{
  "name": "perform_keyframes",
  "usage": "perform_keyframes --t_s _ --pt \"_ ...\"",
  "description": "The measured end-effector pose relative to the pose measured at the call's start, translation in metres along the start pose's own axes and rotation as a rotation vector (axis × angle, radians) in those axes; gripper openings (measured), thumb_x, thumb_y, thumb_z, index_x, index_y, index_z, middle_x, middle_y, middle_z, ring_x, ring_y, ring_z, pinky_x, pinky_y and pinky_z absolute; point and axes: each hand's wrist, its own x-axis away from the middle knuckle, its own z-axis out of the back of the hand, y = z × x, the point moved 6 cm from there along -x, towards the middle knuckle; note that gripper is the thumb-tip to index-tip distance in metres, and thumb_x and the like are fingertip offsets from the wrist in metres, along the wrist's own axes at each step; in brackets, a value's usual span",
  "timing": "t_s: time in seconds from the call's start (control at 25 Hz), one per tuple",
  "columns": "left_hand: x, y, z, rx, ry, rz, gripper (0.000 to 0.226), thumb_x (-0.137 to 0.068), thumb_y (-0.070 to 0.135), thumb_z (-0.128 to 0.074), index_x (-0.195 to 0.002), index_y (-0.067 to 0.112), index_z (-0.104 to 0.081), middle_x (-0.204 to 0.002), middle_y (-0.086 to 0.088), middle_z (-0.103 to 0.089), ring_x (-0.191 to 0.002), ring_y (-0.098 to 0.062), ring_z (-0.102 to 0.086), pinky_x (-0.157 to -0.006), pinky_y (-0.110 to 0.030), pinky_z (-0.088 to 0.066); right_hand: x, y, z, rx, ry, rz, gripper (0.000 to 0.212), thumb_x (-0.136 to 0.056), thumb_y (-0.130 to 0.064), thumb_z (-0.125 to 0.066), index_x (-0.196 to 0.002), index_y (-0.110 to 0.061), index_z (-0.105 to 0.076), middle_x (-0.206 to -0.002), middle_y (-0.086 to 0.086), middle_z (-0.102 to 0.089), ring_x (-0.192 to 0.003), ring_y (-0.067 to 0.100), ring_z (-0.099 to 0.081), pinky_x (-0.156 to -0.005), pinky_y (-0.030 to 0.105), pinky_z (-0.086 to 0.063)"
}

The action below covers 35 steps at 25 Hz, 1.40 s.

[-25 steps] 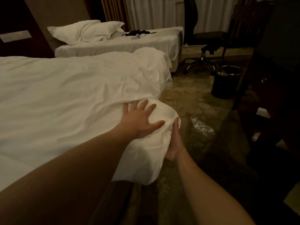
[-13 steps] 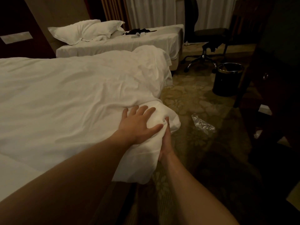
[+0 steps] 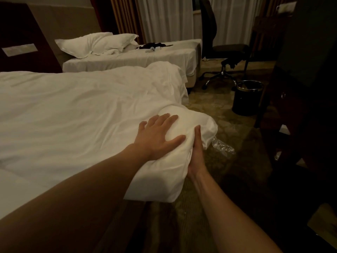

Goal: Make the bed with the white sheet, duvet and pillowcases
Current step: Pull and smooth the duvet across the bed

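A white, creased cotton duvet (image 3: 76, 110) spreads over the near bed across the left and centre of the frame, its corner bunched into a rounded lump at the bed's right edge, with a flap hanging toward the floor at lower centre. The left hand (image 3: 158, 136) lies flat on top of that lump, fingers straight and spread. The right hand (image 3: 197, 154) is against the lump's right side from below, thumb pointing up along the cloth; whether its fingers curl round the fabric I cannot tell, as they are hidden behind it.

In the upper centre stands a second bed with a white sheet (image 3: 131, 60) and two white pillows (image 3: 96, 43). On the patterned carpet, just right of the bunched corner, lies a crumpled clear plastic wrapper (image 3: 223, 146). Further right are a black round waste bin (image 3: 249, 97) and a dark swivel office chair (image 3: 226, 52).
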Motion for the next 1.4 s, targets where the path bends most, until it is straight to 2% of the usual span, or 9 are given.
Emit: perform_keyframes --t_s 0.16,0.32,0.48,0.6,0.72,0.88,1.16,1.32,1.4 --pt "-0.009 0.0 0.019 0.058 0.019 -0.002 0.081 -0.084 0.085 -0.025 -0.154 0.046 -0.014 -0.165 0.011 -0.016 -0.149 -0.019 -0.017 -0.119 -0.053 -0.015 -0.005 -0.022 0.01 0.24 0.215 0.159 0.072 -0.076 -0.08 -0.062 -0.125 -0.027 -0.06 -0.127 0.001 -0.068 -0.115 0.022 -0.067 -0.1 0.046 -0.052" --pt "0.006 -0.011 -0.024 -0.044 -0.208 -0.019 0.084 -0.084 0.088 -0.018 -0.156 0.048 0.0 -0.168 0.012 0.002 -0.154 -0.019 0.003 -0.123 -0.053 -0.001 0.007 0.032 0.028 -0.038 0.122 -0.117 0.074 -0.09 -0.069 -0.053 -0.143 -0.018 -0.053 -0.137 0.015 -0.061 -0.127 0.036 -0.057 -0.111 0.054 -0.041" --pt "0.016 -0.015 -0.039 -0.072 -0.277 -0.148 0.077 -0.094 0.075 -0.027 -0.158 0.035 -0.02 -0.168 0.001 -0.011 -0.155 -0.023 -0.003 -0.124 -0.047 -0.005 0.025 0.04 0.053 0.272 0.39 -0.259 0.054 -0.097 -0.06 -0.047 -0.123 -0.016 -0.064 -0.122 0.014 -0.068 -0.11 0.033 -0.063 -0.085 0.044 -0.053" --pt "0.0 -0.022 0.006 -0.122 -0.023 -0.237 0.066 -0.093 0.058 -0.029 -0.148 0.024 -0.046 -0.157 -0.003 -0.04 -0.15 -0.026 -0.025 -0.122 -0.041 -0.017 0.01 0.002 0.044 0.836 0.771 -0.06 0.056 -0.1 -0.047 -0.05 -0.143 -0.011 -0.045 -0.145 0.016 -0.044 -0.129 0.035 -0.048 -0.101 0.044 -0.045" --pt "-0.012 -0.074 0.033 -0.296 -0.011 -0.033 0.056 -0.102 0.052 -0.021 -0.152 0.033 -0.037 -0.163 0.004 -0.028 -0.153 -0.024 -0.012 -0.123 -0.048 -0.006 -0.012 0.003 -0.046 1.212 0.346 0.259 0.056 -0.103 -0.045 -0.042 -0.153 -0.021 -0.036 -0.158 0.005 -0.031 -0.145 0.027 -0.032 -0.117 0.044 -0.031" --pt "0.002 -0.142 0.023 -0.45 -0.245 0.151 0.067 -0.096 0.071 -0.013 -0.157 0.045 -0.004 -0.168 0.012 0.004 -0.154 -0.021 0.009 -0.12 -0.06 0.005 -0.03 0.07 -0.1 1.521 -0.002 0.296 0.058 -0.106 -0.051 -0.02 -0.16 -0.032 -0.011 -0.168 -0.004 0.0 -0.154 0.02 0.002 -0.125 0.042 -0.003" --pt "-0.043 -0.154 0.009 -0.438 -0.194 0.18 0.079 -0.088 0.081 -0.014 -0.157 0.045 0.002 -0.167 0.011 0.013 -0.151 -0.036 0.019 -0.11 -0.075 0.008 -0.064 0.096 -0.021 1.517 0.241 -0.104 0.067 -0.101 -0.063 -0.013 -0.159 -0.035 0.005 -0.168 0.0 0.01 -0.154 0.03 0.008 -0.122 0.052 0.001" --pt "-0.085 -0.135 -0.005 -0.434 -0.252 -0.018 0.066 -0.095 0.072 -0.016 -0.156 0.049 -0.002 -0.166 0.014 0.012 -0.153 -0.029 0.017 -0.111 -0.076 0.006 -0.098 0.067 -0.046 1.553 0.163 0.326 0.062 -0.105 -0.052 -0.016 -0.161 -0.029 -0.003 -0.168 -0.004 0.004 -0.154 0.017 0.006 -0.123 0.046 -0.001" --pt "-0.095 -0.143 -0.01 -0.457 -0.233 -0.033 0.068 -0.094 0.074 -0.018 -0.156 0.05 -0.005 -0.167 0.014 0.008 -0.154 -0.026 0.013 -0.113 -0.073 0.005 -0.115 0.077 -0.046 1.532 0.115 0.319 0.061 -0.104 -0.057 -0.015 -0.16 -0.034 -0.005 -0.168 -0.007 -0.002 -0.154 0.015 -0.002 -0.124 0.045 -0.004"
